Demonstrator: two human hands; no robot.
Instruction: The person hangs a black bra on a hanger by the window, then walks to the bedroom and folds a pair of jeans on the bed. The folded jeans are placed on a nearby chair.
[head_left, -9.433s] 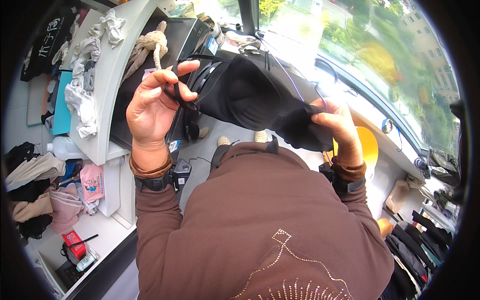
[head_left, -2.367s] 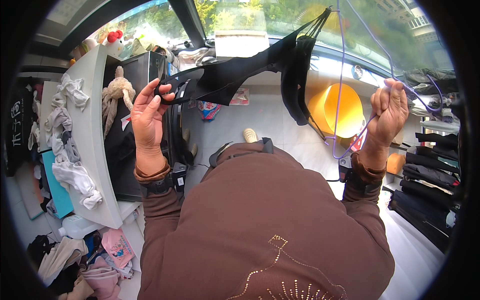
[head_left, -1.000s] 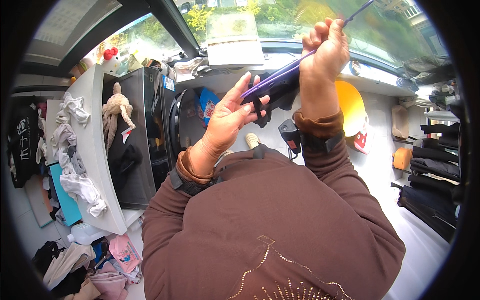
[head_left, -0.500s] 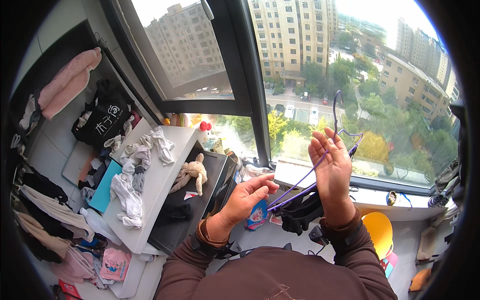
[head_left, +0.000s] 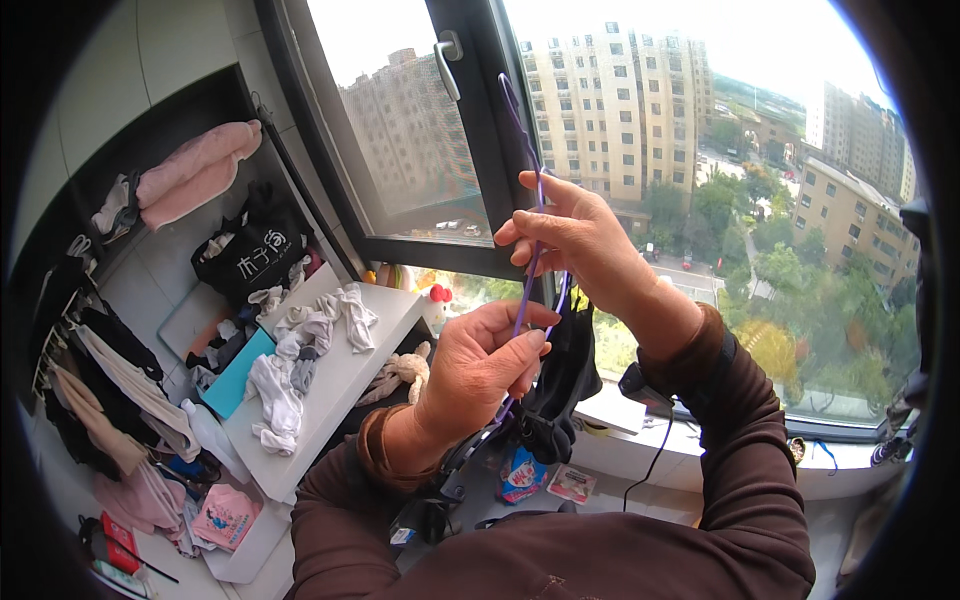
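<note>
In front of the window, a purple wire clothes hanger stands nearly upright, its hook pointing up and away. My left hand pinches its lower part between thumb and fingers. Higher up, the fingers of my right hand curl loosely around the wire below the hook. A black garment hangs from the hanger, beneath my right wrist and beside my left hand; its exact kind is unclear.
Left stands a white cabinet with white and grey socks on top. A teal box, a black bag and hung clothes lie beyond. The window handle juts near the hook. Packets lie below.
The hanger and garment have swung left and upright. My left hand has closed on the wire, and my right hand has turned from open palm to curled around it. The view has shifted.
</note>
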